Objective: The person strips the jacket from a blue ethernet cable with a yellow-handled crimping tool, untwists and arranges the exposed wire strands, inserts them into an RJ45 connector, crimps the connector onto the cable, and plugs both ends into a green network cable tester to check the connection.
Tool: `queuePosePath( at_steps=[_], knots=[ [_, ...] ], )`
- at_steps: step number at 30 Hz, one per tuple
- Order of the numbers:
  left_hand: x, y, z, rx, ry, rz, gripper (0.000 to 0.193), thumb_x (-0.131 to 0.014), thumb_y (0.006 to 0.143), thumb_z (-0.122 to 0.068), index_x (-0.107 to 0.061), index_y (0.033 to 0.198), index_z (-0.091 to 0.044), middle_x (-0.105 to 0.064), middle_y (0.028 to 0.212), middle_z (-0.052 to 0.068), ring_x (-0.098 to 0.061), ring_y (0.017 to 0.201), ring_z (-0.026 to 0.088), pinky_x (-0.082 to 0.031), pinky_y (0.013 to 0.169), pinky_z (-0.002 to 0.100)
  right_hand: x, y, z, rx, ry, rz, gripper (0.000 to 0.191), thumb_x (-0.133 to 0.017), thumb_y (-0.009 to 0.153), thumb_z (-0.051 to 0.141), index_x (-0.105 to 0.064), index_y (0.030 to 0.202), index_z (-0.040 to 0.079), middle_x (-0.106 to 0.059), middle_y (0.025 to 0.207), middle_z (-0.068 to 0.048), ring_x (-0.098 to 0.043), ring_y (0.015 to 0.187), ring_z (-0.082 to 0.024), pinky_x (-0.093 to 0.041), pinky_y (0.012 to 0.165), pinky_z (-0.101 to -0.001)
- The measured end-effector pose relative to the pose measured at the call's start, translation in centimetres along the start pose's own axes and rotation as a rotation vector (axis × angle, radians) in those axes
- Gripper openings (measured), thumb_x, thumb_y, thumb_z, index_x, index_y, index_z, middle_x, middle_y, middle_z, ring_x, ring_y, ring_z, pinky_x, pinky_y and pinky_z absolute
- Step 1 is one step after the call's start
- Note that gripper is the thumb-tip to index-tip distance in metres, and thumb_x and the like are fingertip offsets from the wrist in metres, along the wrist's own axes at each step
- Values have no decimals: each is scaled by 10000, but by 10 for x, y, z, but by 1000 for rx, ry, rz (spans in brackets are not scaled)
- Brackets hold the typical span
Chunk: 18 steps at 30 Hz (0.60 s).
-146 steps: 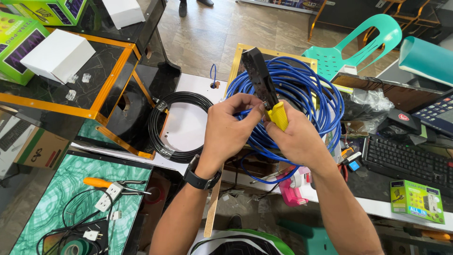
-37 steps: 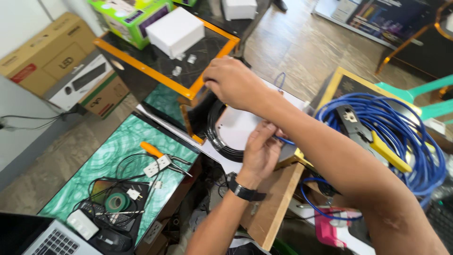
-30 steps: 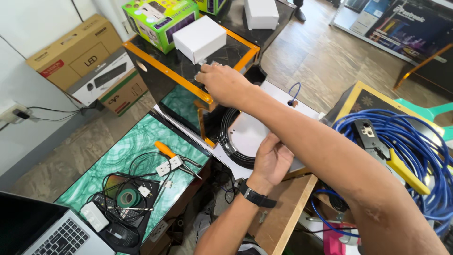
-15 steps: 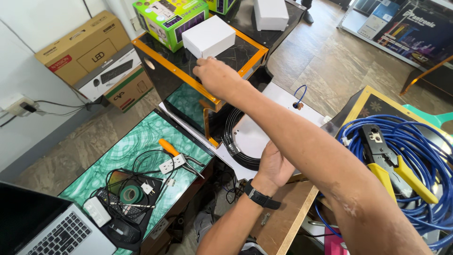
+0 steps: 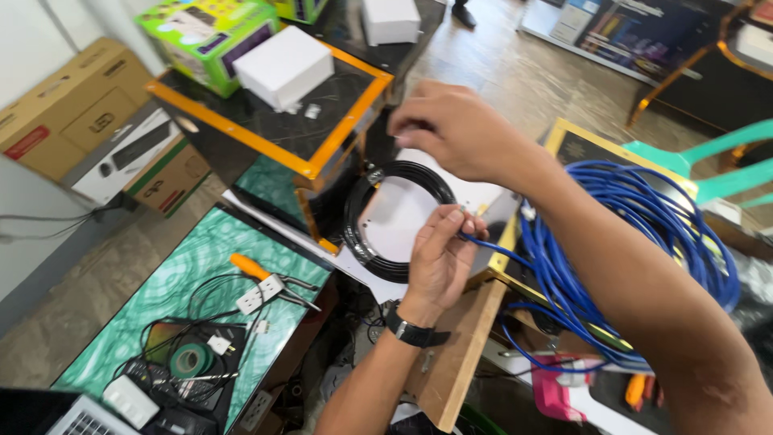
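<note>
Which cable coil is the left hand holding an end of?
The blue cable coil, right of the left hand; the black coil lies untouched on the white sheet.

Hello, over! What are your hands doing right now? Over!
Left hand pinching the end of the blue cable. Right hand raised above the black cable coil, fingers curled; any grip unclear. Nothing blocking.

The left hand (image 5: 439, 258), a black watch (image 5: 412, 332) on its wrist, pinches the end of a blue network cable (image 5: 491, 242) just right of a black cable coil (image 5: 378, 217). The right hand (image 5: 459, 129) hovers above that coil with fingers curled. The blue cable runs right into a large blue bundle (image 5: 644, 234). Left of the coil stands an orange-framed black table (image 5: 314, 165) bearing a white box (image 5: 282, 66); below it lie orange-handled pliers (image 5: 266, 274).
</note>
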State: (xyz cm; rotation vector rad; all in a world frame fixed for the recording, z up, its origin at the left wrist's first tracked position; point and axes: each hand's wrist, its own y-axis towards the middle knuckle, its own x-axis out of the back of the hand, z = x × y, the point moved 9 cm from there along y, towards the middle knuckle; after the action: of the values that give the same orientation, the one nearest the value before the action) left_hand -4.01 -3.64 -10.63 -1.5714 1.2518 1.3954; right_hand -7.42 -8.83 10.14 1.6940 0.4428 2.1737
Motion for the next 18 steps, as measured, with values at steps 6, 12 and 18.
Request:
queuePosePath(
  at_steps=[6,12,18],
  knots=[
    [-32,-6,17,-51,276,104,78,-623,1035,-58,-634,1057,17,-655,967,72,-610,929,159,-488,908,310,59,-111,-21,-461,226,-49,131,-678,937,77,-710,1052,23,-704,947,-62,-686,852,-137,-540,761,-286],
    [-61,-16,31,-33,719,106,119,-638,1033,-96,-664,1061,17,-684,922,36,-635,862,92,-518,816,249,80,-195,-22,-730,434,-233,136,-649,982,49,-714,1084,-12,-680,868,-27,-634,773,-72,-531,707,-230],
    [-95,-20,39,-119,937,204,133,-663,1018,-107,-680,1048,22,-690,930,14,-628,863,70,-514,794,233,75,-245,-19,-864,559,-364,166,-654,973,59,-703,1114,-13,-683,885,-23,-648,796,-71,-540,730,-223]
  ],
)
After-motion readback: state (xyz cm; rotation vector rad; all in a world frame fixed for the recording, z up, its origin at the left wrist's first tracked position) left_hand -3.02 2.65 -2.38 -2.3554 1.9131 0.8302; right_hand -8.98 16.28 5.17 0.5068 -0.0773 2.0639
